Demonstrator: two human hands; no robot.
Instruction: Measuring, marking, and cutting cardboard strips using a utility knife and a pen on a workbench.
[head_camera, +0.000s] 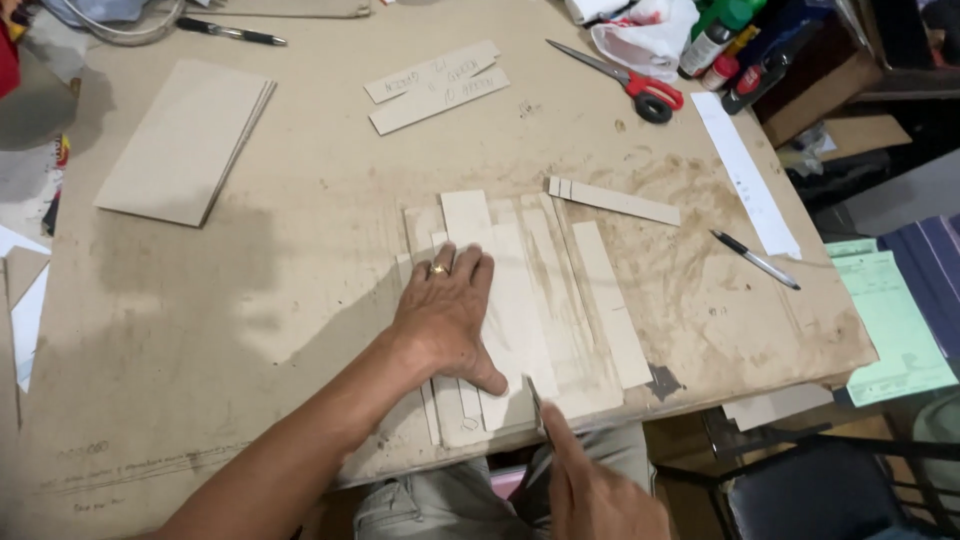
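Note:
My left hand (447, 315), with a ring on one finger, lies flat with fingers spread on several pale cardboard strips (520, 310) laid side by side on the brown worktable (300, 250). My right hand (595, 490) is at the table's near edge, gripping a thin blade-like cutter (536, 400) whose tip meets the near end of the strips. A loose strip (612, 201) lies just beyond the stack, at an angle.
A stack of cardboard sheets (185, 140) lies at far left. Two written-on strips (435, 85), red-handled scissors (625, 80), bottles (715, 40), a white paper strip (745, 175) and two pens (755, 260) (230, 32) sit around. Green papers (890, 320) lie at right.

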